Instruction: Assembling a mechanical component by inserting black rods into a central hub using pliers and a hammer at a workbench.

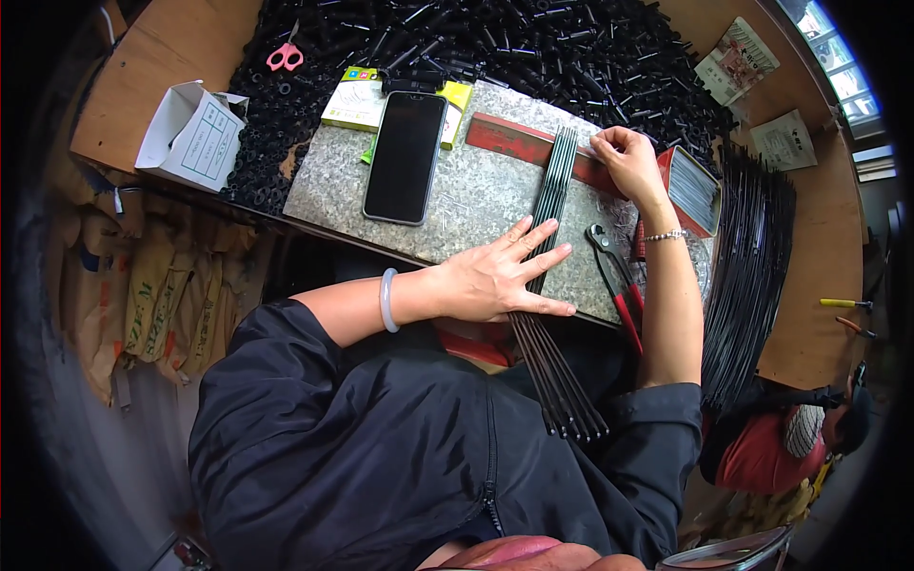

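The left hand (490, 276) lies palm down with its fingers spread across the middle of a bundle of thin black rods (549, 195), which runs lengthwise over the speckled grey worktop (328, 181). The rods' upper ends lie across a worn red bar (509, 139), and their lower ends fan out beyond the worktop's near edge, in front of the person's dark jacket (381, 447). The right hand (630, 164) is at the bar's right part, its fingers curled and its thumb and index finger brought close together; whether they pinch anything cannot be told. Just beside its wrist stands a red open box (706, 221) of thin pale pieces, with a large stack of long dark rods (747, 276) farther right. Red-handled pliers (617, 285) lie between the rod bundle and the right forearm. Left of the bundle, a black smartphone (407, 157) rests partly over a yellow-green box (354, 103). Pink-handled scissors (286, 57) and a white carton (202, 138) are toward the far left, and black tubular parts (495, 38) are heaped behind.
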{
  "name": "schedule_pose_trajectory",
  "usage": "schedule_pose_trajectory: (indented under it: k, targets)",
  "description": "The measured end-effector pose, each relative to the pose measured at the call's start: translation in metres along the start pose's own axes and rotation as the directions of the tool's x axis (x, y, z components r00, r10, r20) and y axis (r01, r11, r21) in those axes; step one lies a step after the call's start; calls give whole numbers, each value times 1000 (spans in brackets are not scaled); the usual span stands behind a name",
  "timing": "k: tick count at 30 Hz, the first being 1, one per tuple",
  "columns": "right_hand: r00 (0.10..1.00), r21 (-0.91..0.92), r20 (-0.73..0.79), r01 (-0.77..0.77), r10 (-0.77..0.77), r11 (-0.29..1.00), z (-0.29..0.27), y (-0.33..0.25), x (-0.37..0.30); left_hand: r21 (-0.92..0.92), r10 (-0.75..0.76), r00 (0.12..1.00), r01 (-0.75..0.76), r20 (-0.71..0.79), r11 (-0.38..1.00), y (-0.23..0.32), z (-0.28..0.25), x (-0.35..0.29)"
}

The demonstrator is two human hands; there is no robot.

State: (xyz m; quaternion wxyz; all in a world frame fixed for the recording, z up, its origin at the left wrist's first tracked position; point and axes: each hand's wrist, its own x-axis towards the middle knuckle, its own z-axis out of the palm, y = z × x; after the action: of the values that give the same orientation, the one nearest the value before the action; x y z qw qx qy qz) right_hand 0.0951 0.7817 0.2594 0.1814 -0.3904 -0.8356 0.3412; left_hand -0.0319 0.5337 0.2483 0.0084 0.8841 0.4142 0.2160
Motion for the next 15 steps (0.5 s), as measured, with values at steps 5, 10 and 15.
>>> schedule_pose_trajectory:
  k: [5,10,15]
  targets:
    - [1000,33,20,-21,20,999,0,6,2,12,7,1000,-7,-7,1000,-1,1,1]
    - [1000,49,25,-14,13,999,-1,6,2,9,5,1000,-5,7,1000,-1,-1,1]
    - [999,46,32,-13,12,999,1,1,2,10,4,1000,-4,-6,1000,-1,0,1]
